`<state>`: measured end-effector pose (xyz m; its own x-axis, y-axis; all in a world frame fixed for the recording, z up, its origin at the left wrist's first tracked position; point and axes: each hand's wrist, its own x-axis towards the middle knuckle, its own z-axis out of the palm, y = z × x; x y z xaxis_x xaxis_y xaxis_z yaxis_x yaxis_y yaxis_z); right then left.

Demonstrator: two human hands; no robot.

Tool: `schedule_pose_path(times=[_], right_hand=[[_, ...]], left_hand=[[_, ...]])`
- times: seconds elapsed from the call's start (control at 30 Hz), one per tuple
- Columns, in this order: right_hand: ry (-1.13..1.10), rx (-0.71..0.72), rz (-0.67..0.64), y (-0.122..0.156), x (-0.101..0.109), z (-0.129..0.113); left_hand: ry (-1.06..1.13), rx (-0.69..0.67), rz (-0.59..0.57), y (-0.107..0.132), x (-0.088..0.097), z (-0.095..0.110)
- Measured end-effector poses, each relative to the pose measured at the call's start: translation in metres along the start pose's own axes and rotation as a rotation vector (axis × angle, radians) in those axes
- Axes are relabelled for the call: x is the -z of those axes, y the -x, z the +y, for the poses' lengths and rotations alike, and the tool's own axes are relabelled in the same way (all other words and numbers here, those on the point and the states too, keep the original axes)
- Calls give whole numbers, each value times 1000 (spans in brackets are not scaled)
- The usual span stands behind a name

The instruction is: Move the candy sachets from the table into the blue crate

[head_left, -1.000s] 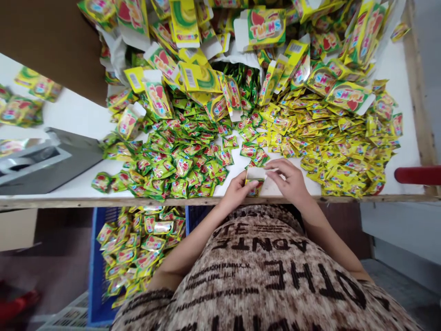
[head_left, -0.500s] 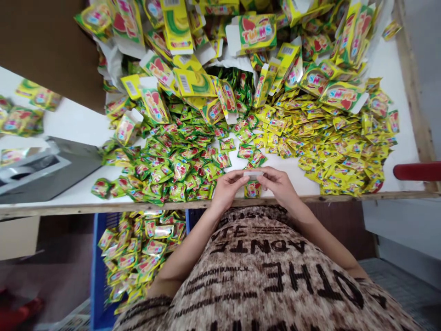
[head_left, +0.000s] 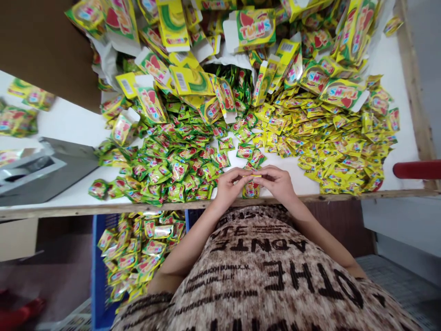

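Near the table's front edge, a small candy box (head_left: 251, 189) stands between my two hands, its yellow and green printed face towards me. My left hand (head_left: 230, 185) pinches its top edge from the left, thumb and fingers closed. From the right, my right hand (head_left: 277, 183) pinches the same top edge. A thin yellow strip shows at the top between my fingertips. Just beyond my fingers lie a few green watermelon sachets (head_left: 257, 157). The fingers hide part of the box.
Green sachets (head_left: 179, 170) are heaped on the left, yellow sachets (head_left: 341, 151) on the right. Behind them lie many unfilled-looking open boxes (head_left: 251, 30). A grey metal stand (head_left: 69, 165) is at left, a red bar (head_left: 416, 170) at right. Below, a blue crate (head_left: 98, 276) holds packed boxes.
The white flap that showed at the top of the box is now folded down, and a yellow strip shows there. Both hands stay on the box in nearly the same place.
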<state>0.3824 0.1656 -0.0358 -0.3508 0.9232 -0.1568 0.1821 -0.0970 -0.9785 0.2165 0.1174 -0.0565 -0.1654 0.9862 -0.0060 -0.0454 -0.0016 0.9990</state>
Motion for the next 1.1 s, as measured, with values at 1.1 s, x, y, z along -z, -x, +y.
schedule_pose_path(times=[1.1], right_hand=[[996, 272, 54, -43, 79, 23]], left_hand=[[155, 259, 190, 32, 84, 22]])
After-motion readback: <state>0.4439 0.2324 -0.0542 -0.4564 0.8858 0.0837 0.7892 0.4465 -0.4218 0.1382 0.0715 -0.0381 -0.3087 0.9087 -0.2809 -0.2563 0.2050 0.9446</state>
